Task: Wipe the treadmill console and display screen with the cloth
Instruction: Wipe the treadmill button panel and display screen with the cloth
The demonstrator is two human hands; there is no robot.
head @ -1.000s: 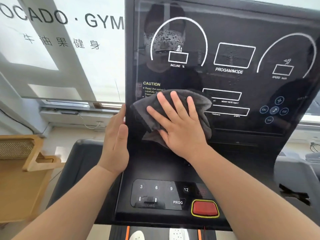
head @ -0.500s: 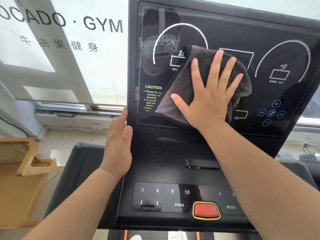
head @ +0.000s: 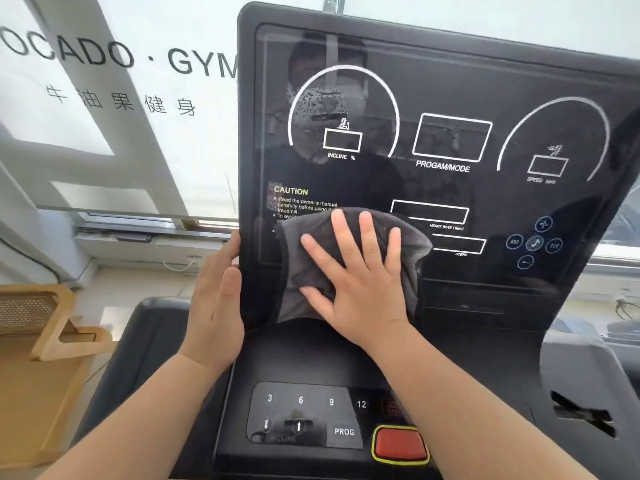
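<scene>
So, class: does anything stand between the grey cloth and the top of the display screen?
Nothing visible does. The right hand presses the cloth flat against the lower left of the display screen, and the glass above it is smooth and unblocked. The left hand rests on the left edge of the console, beside that path.

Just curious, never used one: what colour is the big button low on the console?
The button is red with a yellow border, seen in the head view.

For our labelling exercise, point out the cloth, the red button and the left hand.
cloth (head: 292,265), head view, grey fold at its left side.
red button (head: 400,443), head view, centre of its face.
left hand (head: 216,306), head view, back of the hand.
</scene>
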